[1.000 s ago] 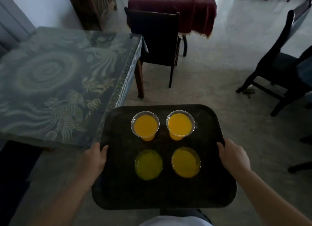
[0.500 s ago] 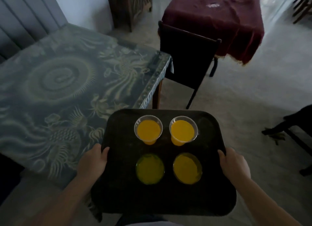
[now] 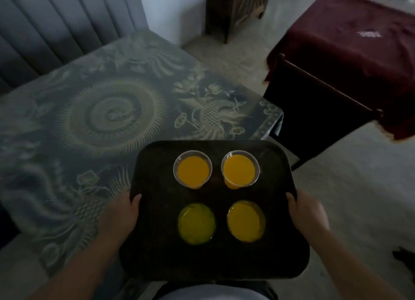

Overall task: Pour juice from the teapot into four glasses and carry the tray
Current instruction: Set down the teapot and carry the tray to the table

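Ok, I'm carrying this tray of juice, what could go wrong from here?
1. All four glasses look nearly full, so a tilt of the tray could slop juice.
2. The tray's far edge overlaps the table corner and might bump it.
3. A dark chair stands just ahead, tightening the path.

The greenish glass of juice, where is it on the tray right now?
In the head view, the greenish glass stands in the tray's near-left spot, beside the near-right orange glass and closest to the left hand.
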`<state>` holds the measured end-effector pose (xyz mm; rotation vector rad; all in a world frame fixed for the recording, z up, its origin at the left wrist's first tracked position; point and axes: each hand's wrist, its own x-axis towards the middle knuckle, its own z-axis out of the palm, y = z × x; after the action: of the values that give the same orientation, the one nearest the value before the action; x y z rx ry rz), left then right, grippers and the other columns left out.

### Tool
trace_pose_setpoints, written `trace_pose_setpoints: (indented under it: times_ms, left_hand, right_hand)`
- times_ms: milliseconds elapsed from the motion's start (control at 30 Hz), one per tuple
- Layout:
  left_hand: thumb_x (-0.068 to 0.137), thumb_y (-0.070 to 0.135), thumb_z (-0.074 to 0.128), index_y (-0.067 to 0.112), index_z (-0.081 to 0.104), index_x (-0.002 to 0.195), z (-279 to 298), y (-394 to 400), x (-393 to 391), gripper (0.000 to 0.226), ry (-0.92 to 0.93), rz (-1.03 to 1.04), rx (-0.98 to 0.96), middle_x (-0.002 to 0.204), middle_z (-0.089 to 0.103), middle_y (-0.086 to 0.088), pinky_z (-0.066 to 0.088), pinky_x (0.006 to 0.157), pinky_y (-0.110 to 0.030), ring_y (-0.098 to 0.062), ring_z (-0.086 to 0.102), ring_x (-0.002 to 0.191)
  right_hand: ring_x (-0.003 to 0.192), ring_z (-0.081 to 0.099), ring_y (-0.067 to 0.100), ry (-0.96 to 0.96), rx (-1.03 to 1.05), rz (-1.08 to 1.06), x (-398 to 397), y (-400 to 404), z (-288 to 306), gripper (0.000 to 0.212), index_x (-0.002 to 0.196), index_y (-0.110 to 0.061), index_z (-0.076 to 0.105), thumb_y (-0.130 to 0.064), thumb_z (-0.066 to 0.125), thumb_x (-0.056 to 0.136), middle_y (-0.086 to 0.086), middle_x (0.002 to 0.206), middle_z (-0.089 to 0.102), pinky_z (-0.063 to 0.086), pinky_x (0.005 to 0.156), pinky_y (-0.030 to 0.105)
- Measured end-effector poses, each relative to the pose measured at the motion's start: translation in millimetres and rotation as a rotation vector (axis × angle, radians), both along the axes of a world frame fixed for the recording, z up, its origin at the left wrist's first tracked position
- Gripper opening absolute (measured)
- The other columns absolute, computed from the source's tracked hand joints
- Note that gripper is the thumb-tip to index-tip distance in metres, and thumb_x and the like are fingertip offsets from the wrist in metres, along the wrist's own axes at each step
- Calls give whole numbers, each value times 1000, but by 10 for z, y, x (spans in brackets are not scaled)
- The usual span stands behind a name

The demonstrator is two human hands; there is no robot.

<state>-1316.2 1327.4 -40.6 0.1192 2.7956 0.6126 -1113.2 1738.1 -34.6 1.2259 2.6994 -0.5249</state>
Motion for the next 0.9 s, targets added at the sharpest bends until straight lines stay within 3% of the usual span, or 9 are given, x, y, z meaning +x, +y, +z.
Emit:
trace_pose_setpoints:
  times_ms: [200, 467, 600, 767, 900]
  left_hand:
    - [101, 36, 49, 11, 53, 89, -102, 44, -269, 28, -18, 277, 16, 90, 66, -20, 43, 69, -39, -36, 61, 79]
    - [101, 40, 46, 9, 58, 86, -193, 145, -383, 37, -12, 563, -32, 85, 65, -16, 53, 75, -49, -36, 64, 80]
    - [102, 37, 46, 2, 64, 97, -238, 206, -443, 39, -17, 666, -37, 93, 67, -21, 52, 77, -45, -39, 65, 86]
    - [102, 32, 50, -5, 63, 97, -272, 282, -475, 39, 18, 762, -82, 92, 66, -28, 50, 74, -47, -43, 64, 85]
    - [101, 34, 50, -4, 61, 93, -337, 271, -469, 40, 23, 821, -90, 88, 65, -28, 52, 74, -49, -43, 64, 82]
  right_hand:
    - [59, 55, 21, -1, -21, 178, -1202, 339, -123, 31, 85, -20, 49, -47, 37, 96, 1, 71, 58, 41, 49, 34]
    - [57, 54, 23, 13, -8, 499, -2662, 567, -245, 32, 77, -18, 44, -44, 40, 97, 3, 65, 55, 46, 51, 37]
    - [63, 56, 29, 27, 2, 639, -3265, 546, -339, 35, 78, -13, 50, -41, 41, 97, 7, 69, 57, 47, 58, 40]
    - [59, 47, 25, 38, 8, 750, -3728, 469, -448, 35, 79, -13, 50, -41, 41, 97, 3, 65, 51, 36, 56, 36]
    - [61, 51, 28, 34, 24, 819, -3950, 389, -514, 37, 82, -8, 53, -39, 42, 97, 8, 68, 55, 41, 58, 37]
